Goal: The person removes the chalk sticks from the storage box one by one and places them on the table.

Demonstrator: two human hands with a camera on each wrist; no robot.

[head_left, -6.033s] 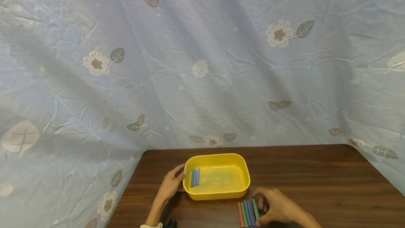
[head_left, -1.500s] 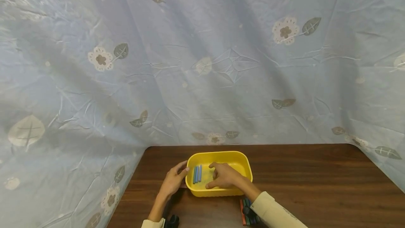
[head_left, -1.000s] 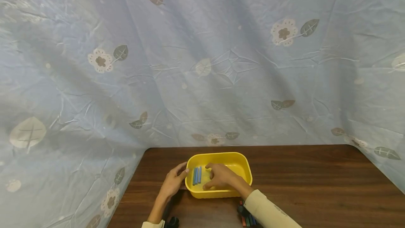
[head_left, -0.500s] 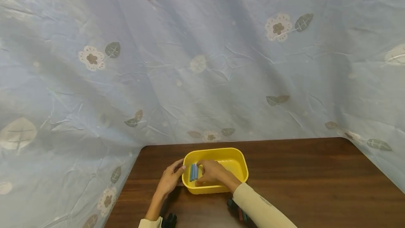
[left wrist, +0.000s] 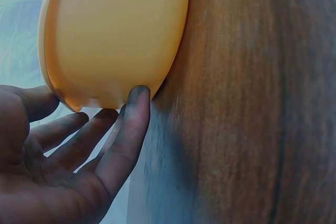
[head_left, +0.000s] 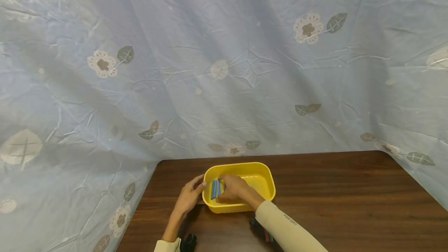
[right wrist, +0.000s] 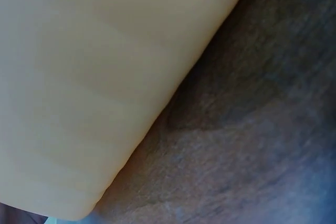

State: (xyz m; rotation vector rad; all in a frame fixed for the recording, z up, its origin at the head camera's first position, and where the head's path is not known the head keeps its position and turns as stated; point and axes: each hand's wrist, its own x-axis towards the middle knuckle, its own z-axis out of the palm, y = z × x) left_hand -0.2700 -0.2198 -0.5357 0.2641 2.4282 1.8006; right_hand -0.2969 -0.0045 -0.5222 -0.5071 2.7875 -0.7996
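Note:
In the head view a yellow plastic tub (head_left: 252,208) stands on the table. My left hand (head_left: 187,197) grips its left end; in the left wrist view the thumb lies at the rim and the fingers (left wrist: 137,108) against the end wall. Inside, three bluish chalk sticks (head_left: 215,189) lie side by side near the left wall. Reaching in from the right, my right hand (head_left: 232,189) is beside that row, thumb and forefinger bent toward each other; whether a stick is between them is hidden. My right forearm partly covers red and green sticks (head_left: 266,236) on the table.
The dark wood table (head_left: 332,189) extends to the right of the tub. A patterned pale-blue sheet (head_left: 224,100) hangs behind it. A black wrist device (head_left: 189,242) is at each cuff. The right wrist view is mostly a blurred pale surface.
Six seconds ago my right hand held a green chalk stick at the table row. It since moved into the tub, then left to the bluish sticks. My left hand stays on the tub.

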